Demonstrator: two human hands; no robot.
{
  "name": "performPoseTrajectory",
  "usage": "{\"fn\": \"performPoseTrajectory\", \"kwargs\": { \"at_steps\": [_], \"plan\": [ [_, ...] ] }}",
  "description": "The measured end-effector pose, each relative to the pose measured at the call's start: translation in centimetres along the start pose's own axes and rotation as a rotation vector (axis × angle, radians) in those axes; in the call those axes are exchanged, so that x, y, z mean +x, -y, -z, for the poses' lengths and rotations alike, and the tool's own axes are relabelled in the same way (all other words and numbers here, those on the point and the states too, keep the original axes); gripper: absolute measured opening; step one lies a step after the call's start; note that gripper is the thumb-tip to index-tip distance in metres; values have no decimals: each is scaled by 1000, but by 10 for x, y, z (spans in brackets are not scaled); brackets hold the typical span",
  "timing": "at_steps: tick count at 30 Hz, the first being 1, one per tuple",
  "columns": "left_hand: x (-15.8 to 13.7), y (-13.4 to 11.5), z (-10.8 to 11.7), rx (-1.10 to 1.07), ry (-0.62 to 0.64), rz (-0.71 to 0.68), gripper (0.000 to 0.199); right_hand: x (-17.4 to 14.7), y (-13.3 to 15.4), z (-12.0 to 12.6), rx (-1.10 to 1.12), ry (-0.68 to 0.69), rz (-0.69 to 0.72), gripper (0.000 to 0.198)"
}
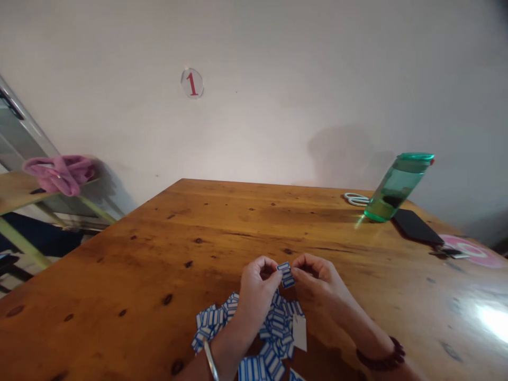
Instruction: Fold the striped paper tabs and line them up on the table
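Between my two hands is a small card with blue-and-white label stripes [286, 275], held up above the table. The thumb and fingers of my left hand [260, 280] pinch its left edge. My right hand [315, 272] pinches at its right edge. Under and around my left forearm lies a loose pile of similar blue-and-white striped cards [278, 323], partly hidden by the arm. A plain white tag [299, 332] rests at the pile's right side.
The wooden table [222, 222] reaches back to a wall. At the right stand a green bottle [399, 188], a white cable [356, 199], a black phone-like slab [416, 226], keys [448, 251] and a pink disc [472, 251]. A pink cloth [63, 172] lies on another surface at left.
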State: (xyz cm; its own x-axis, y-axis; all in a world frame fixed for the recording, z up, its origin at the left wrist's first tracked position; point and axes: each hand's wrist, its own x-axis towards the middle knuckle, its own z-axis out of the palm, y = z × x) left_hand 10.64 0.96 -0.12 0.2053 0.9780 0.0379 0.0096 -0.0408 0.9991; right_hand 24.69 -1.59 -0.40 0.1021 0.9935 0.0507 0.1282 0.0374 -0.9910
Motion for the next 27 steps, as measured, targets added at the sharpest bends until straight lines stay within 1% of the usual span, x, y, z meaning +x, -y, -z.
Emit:
{"fn": "performPoseTrajectory", "kwargs": {
  "at_steps": [4,8,11,14,16,18,19,20,21,24,25,27],
  "plan": [
    [0,-2,0,56,5,-32,3,1,-2,-2,-57,-3,36,23],
    [1,-2,1,127,0,-66,5,1,-1,-1,-169,-1,69,19],
    [2,1,0,173,3,-109,8,0,2,-1,-252,-16,105,17],
    [1,5,0,209,19,-154,10,-1,2,-2,-274,-47,114,17],
    [-2,5,1,281,-9,-205,9,0,1,-2,-237,-85,84,17],
    [-7,3,2,419,-49,-297,10,4,-1,0,-182,-126,0,18],
    [-10,2,3,497,-37,-357,8,8,-2,1,-159,-141,-57,18],
    [-13,0,4,567,9,-424,3,12,-3,3,-150,-149,-95,18],
    [-17,-2,4,626,83,-493,4,17,-3,4,-150,-150,-127,18],
    [-25,-5,2,731,347,-686,15,36,-2,5,-192,-129,-205,17],
    [-27,-4,1,751,404,-731,15,44,-2,4,-215,-119,-234,17],
    [-30,-3,-1,783,464,-786,16,59,-3,-2,-271,-103,-280,17]
  ]
}}
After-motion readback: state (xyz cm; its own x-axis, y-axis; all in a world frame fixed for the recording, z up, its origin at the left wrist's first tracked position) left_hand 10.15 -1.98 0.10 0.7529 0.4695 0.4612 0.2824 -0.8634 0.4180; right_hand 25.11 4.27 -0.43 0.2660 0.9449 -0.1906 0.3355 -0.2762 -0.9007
